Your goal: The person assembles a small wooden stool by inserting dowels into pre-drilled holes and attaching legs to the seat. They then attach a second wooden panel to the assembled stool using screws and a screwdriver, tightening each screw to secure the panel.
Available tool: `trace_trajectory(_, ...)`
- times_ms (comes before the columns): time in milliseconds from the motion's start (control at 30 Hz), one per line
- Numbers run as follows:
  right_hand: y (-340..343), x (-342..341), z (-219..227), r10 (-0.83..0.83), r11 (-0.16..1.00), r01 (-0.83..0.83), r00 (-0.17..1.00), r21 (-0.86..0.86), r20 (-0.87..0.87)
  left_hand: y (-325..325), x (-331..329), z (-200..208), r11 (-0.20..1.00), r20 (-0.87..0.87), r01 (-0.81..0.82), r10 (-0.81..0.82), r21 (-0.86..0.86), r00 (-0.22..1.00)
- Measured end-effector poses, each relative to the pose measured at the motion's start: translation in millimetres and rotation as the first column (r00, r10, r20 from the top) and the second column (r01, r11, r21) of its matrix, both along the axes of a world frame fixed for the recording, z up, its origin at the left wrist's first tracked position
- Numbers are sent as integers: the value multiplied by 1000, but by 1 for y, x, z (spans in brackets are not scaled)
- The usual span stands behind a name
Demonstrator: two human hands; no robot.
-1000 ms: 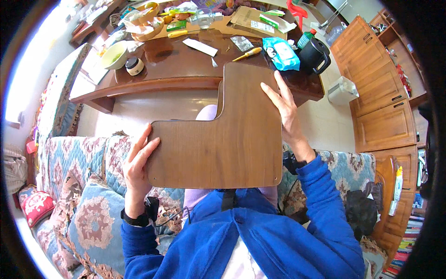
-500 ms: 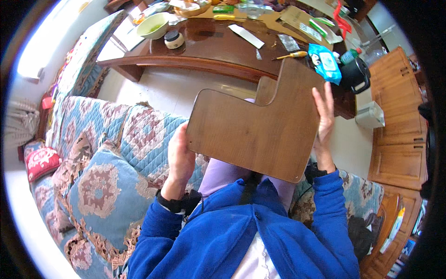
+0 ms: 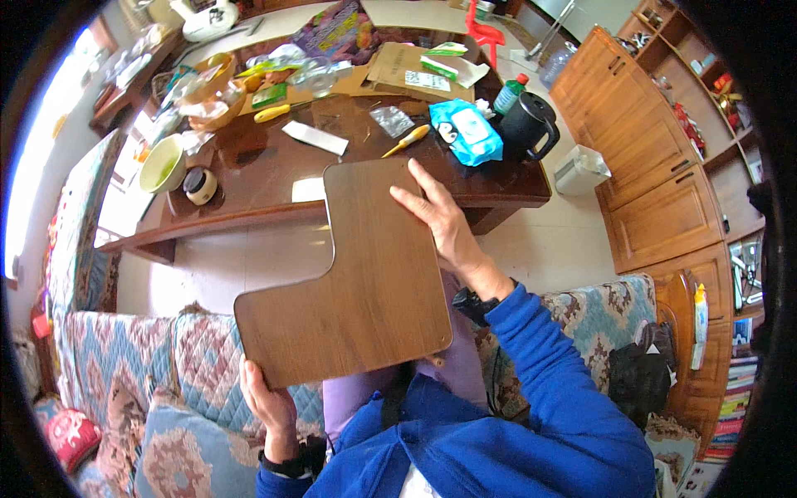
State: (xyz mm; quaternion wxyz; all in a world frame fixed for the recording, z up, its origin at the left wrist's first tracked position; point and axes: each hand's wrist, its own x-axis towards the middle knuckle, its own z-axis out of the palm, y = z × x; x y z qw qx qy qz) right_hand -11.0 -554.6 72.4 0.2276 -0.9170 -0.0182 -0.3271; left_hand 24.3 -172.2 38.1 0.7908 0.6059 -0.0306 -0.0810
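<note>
my left hand [image 3: 270,407] closed on lower-left edge of L-shaped wood-grain panel [image 3: 374,282], my right hand [image 3: 447,222] gripping its upper-right edge, two fingers spread across face, panel above purple trousers [image 3: 467,373]

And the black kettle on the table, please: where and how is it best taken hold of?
Probably by its loop handle, coming from the right near side. The kettle stands upright and the handle sticks out that way, while the blue pack sits close on its left.
</note>
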Motion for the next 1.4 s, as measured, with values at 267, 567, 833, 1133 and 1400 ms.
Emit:
trace_trajectory(267, -14, -9, 1, -15, 1000, 15, 1000, 0, 7, -7, -1, 2, 871, 220, -127, 22, 475, 975)
trace_trajectory(567, -35, -2, -21, -34, 935, 29, 999, 352, 8, -22, 1, 24, 959, -35, -92, 105, 268, 994)
trace_trajectory(833, -144, 104, -59, 583, 208, -119, 812, 971, -26, 21, -3, -11, 482, 285, -217, -71, 849, 956)
trace_trajectory(1133, -171, 246, -126, -83, 989, 20, 889, -144, -450, 17, 1, -2, 986, -271, -164, 168, 38, 948)
trace_trajectory(1400, -184, 251, -139, 5, 991, -65, 886, -114, -463, 8, 9, 13, 988, -321, -155, 152, 19, 935)
